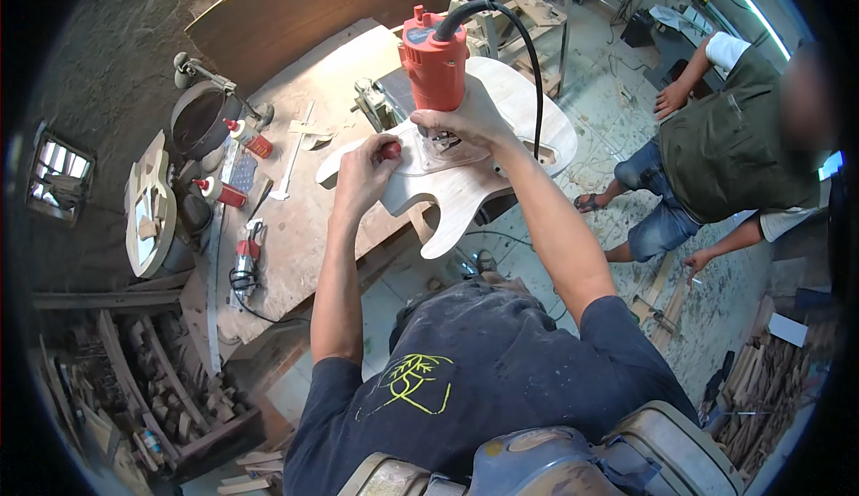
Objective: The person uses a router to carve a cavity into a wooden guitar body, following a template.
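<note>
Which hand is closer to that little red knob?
Left. The left hand is holding the red knob; the right hand is off to its right, around the lower part of the red power tool.

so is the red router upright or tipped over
Upright: the red router stands base down on the guitar body, black cord at top.

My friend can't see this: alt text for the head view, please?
A person grips a red router on a pale guitar-shaped board, right hand around the tool, left hand on a red knob. Two bottles and a smaller red tool are on the workbench; another person is at right.
</note>
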Tool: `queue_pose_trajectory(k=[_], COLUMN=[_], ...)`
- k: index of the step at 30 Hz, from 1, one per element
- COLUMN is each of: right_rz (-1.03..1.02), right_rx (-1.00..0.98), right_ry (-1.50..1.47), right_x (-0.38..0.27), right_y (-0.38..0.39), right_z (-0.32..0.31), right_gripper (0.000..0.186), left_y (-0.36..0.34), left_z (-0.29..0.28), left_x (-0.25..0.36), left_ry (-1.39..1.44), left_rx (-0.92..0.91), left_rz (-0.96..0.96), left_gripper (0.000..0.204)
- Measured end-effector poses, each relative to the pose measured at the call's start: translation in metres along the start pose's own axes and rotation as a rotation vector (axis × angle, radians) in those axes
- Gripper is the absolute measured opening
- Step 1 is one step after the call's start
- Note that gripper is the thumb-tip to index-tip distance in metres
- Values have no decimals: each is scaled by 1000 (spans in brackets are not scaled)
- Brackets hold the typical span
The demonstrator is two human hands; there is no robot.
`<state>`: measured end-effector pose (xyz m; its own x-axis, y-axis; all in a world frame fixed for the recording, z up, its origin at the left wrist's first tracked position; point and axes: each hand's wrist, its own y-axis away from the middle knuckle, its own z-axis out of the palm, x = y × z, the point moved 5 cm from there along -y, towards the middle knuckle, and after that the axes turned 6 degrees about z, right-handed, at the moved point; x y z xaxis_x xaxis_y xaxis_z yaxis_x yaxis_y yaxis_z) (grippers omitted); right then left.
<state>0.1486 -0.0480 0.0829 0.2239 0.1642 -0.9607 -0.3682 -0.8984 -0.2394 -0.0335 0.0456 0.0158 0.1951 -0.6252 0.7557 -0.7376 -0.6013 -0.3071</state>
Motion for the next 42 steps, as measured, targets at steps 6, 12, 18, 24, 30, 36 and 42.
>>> queue_pose_trajectory(k=[6, 12, 18, 24, 30, 36, 42], right_rz=[50, 62, 114, 119, 133, 77, 86], right_rx=[-5, 8, 1, -15, -11, 16, 8], right_ry=[2, -28, -73, -70, -62, -17, -23], right_x=[10, 7, 2, 3, 3, 5, 9], right_y=[2, 9, 18, 22, 26, 29, 32], right_z=[-4, -5, -7, -8, -11, -12, -16], right_gripper=[41, 42, 43, 45, 45, 45, 46], left_y=[0, 2, 5, 8, 8, 11, 11], left_z=[3, 4, 6, 7, 8, 10, 12], left_x=[1, 3, 9, 11, 17, 16, 17], left_ry=[-7, -22, -64, -22, -29, -37, 0], left_rx=[-17, -50, -76, -66, -78, -89, -72], left_rz=[13, -3, -32, -13, 2, 1, 23], left_gripper=[31, 32, 33, 34, 34, 34, 32])
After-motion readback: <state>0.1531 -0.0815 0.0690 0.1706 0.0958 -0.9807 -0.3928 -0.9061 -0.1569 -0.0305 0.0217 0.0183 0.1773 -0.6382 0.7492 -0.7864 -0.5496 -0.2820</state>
